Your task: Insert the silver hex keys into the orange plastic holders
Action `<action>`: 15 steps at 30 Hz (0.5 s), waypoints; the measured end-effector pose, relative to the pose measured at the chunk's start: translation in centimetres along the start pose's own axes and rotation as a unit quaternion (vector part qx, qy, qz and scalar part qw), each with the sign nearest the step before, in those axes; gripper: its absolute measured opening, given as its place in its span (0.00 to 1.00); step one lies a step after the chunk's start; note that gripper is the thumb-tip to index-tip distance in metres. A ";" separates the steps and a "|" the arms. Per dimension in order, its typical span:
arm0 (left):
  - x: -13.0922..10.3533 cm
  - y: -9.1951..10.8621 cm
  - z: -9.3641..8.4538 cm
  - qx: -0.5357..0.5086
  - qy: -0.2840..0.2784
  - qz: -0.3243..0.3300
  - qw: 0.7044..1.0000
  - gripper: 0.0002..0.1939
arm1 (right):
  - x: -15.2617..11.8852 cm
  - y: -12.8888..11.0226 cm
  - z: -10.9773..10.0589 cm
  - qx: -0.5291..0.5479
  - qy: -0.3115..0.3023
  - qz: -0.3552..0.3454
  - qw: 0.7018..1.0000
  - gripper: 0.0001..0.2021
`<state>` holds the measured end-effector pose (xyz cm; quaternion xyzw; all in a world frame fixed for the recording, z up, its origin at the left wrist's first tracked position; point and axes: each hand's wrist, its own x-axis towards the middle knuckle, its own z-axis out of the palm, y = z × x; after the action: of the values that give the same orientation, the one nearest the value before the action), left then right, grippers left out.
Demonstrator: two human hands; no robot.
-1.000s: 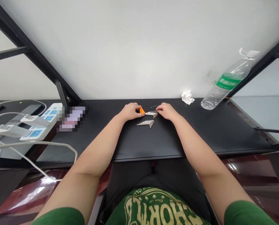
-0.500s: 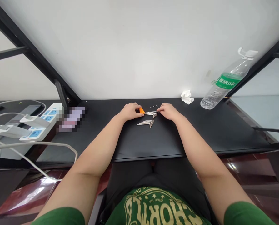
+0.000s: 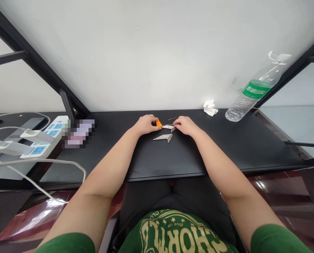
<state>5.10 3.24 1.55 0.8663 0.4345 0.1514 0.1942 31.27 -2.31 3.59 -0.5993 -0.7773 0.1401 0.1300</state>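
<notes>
My left hand (image 3: 147,125) grips an orange holder (image 3: 159,123) between thumb and fingers. From its right side a row of silver hex keys (image 3: 168,127) fans out, short bent ends to the right. Fingers of my right hand (image 3: 184,124) are pinched together at the bent ends of this row, on a thin hex key mostly hidden behind them. Closer to me, a second group of hex keys (image 3: 164,137) lies side by side on the black table. Behind the row rests a single thin hex key (image 3: 172,118), partly covered by my right hand.
Crumpled white tissue (image 3: 210,107) and a clear plastic bottle with a green label (image 3: 255,89) stand near the wall at right. On the left are a blurred-out flat object (image 3: 80,133), a power strip (image 3: 44,140) with chargers, and looping white cables (image 3: 75,163).
My right hand has shifted slightly left with the thin hex key, closing in on the row at the orange holder. My left hand keeps its grip, nearly still.
</notes>
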 end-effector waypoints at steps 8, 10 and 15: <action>-0.1 0.1 -0.1 0.002 0.001 -0.003 1.000 0.20 | -0.4 0.5 -0.9 0.008 -0.020 -0.003 1.000 0.12; -0.1 0.1 -0.1 0.001 0.002 -0.002 1.000 0.19 | -0.6 0.3 -1.2 0.011 -0.028 -0.007 1.000 0.12; 0.0 0.1 0.0 0.001 0.002 -0.001 1.000 0.20 | -0.5 -0.3 -0.9 0.022 -0.001 0.028 0.999 0.16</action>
<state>5.17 3.20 1.54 0.8655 0.4362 0.1529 0.1929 31.51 -2.83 4.54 -0.6178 -0.7570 0.1615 0.1384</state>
